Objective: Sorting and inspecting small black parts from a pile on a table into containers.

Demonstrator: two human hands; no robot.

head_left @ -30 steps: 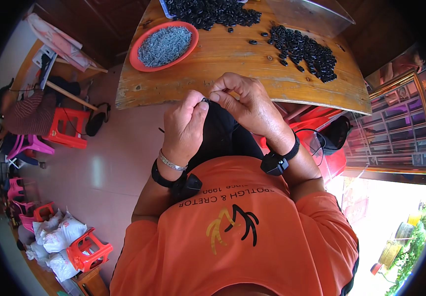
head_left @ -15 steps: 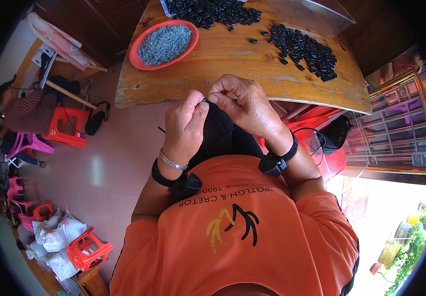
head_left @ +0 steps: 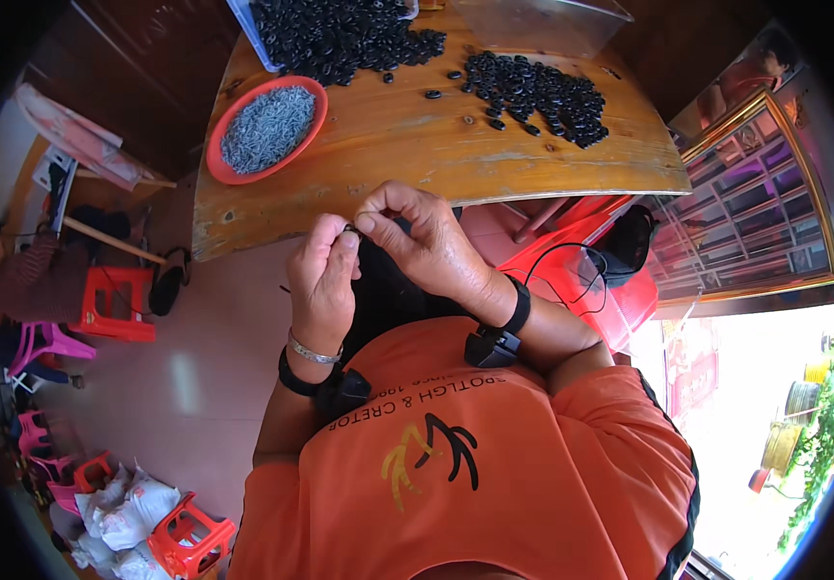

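In front of my chest, just short of the table's near edge, my two hands meet fingertip to fingertip. My left hand [head_left: 325,271] is closed in a pinch on a small black part [head_left: 348,229], mostly hidden by the thumb and finger. Touching the same spot is my right hand [head_left: 427,240], its thumb and forefinger pinched together; anything between them is too small to make out. Beyond them on the wooden table [head_left: 378,159] stands a red bowl [head_left: 214,158] heaped with thin silvery metal pieces [head_left: 268,129], perhaps screws or pins.
Small black oval parts [head_left: 538,97] lie loose at the table's right; a bigger heap [head_left: 330,39] spills from a clear bin [head_left: 251,34]. A clear tray [head_left: 543,24] is behind. Red stools [head_left: 117,303], white sacks [head_left: 127,517] and a seated person [head_left: 35,275] are at left.
The view has shifted, so table and hands sit differently in the picture. Both hands keep their pinch together, with little visible change in the fingers.
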